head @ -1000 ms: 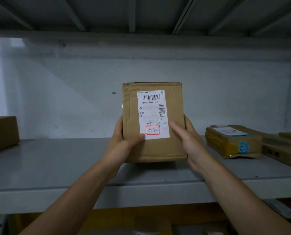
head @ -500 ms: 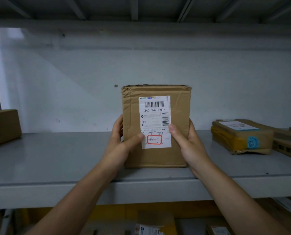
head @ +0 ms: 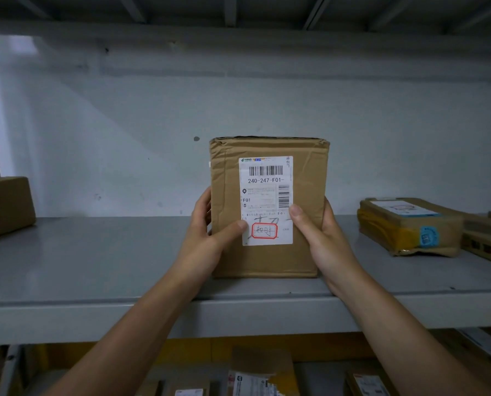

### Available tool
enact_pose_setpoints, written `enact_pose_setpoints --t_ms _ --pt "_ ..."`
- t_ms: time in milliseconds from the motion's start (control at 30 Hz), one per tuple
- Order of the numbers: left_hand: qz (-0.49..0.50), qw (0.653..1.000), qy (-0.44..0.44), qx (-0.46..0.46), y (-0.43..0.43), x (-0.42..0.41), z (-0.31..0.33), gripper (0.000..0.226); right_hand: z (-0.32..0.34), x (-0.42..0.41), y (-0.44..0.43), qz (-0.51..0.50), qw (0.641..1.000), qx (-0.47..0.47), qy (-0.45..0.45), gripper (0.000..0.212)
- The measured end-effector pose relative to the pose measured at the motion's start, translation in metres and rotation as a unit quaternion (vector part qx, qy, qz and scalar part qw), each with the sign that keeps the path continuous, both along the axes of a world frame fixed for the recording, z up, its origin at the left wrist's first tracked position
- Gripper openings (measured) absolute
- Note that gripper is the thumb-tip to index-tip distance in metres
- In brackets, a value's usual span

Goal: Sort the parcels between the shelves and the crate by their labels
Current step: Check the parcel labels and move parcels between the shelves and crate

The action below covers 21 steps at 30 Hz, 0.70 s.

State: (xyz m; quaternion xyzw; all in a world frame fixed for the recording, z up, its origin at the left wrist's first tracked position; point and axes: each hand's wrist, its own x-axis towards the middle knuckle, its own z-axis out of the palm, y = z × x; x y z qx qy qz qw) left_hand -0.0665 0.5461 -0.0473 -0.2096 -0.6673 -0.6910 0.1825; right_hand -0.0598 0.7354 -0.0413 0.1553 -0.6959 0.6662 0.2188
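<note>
On the grey shelf (head: 95, 261), a stiff, apparently light cardboard box (head: 270, 207) is held upright, gripped at both side edges by the left hand (head: 207, 238) and right hand (head: 321, 238).

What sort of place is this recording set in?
Most likely a parcel depot or courier storeroom. Grey metal shelving holds taped cardboard parcels, such as the yellow-taped parcel at right, and the box gripped upright by the left hand and right hand carries a barcoded shipping label.
</note>
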Motion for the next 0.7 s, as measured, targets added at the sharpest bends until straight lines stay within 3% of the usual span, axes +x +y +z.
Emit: enact_pose_setpoints --t_ms 367,567,700 --pt "-0.003 1.000 0.007 0.008 -0.001 0.007 0.003 0.082 0.006 0.011 -0.004 -0.017 0.999 -0.016 -0.041 0.053" --pt "-0.022 0.998 0.041 0.037 -0.008 0.025 0.004 0.061 0.024 0.040 -0.015 -0.061 0.997 -0.011 -0.035 0.047" --pt "-0.065 0.995 0.066 0.041 -0.008 0.041 0.005 0.068 0.035 0.065 -0.017 -0.098 0.994 -0.034 -0.046 0.044"
